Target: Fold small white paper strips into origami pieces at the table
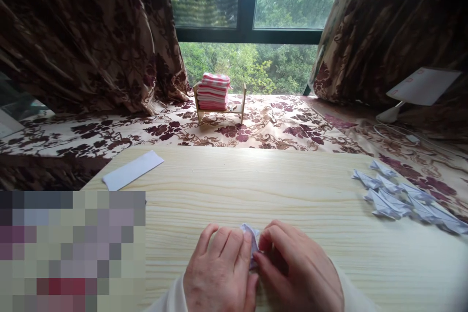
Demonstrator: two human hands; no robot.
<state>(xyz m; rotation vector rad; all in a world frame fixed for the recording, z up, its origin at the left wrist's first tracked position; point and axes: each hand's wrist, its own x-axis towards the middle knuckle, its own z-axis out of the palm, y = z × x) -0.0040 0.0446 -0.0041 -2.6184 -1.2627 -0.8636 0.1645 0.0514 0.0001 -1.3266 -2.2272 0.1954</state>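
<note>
A small piece of folded white paper (251,239) is between my two hands, close to the table's near edge. My left hand (221,263) lies over its left side, fingers bent and together, hiding much of it. From the right, the thumb and fingertips of my right hand (296,263) pinch the paper's edge. Several folded white paper shapes with pointed ends (389,202) sit in a group on the right of the table. At the far left lies a flat stack of white paper strips (133,170).
The pale wooden table (256,180) meets a flower-patterned cloth (164,129) below the window. A small wooden rack (243,102) there holds pink-and-white striped folded cloths (214,92). A white lamp (422,85) with a cord stands right. Pixel blocks cover the lower left.
</note>
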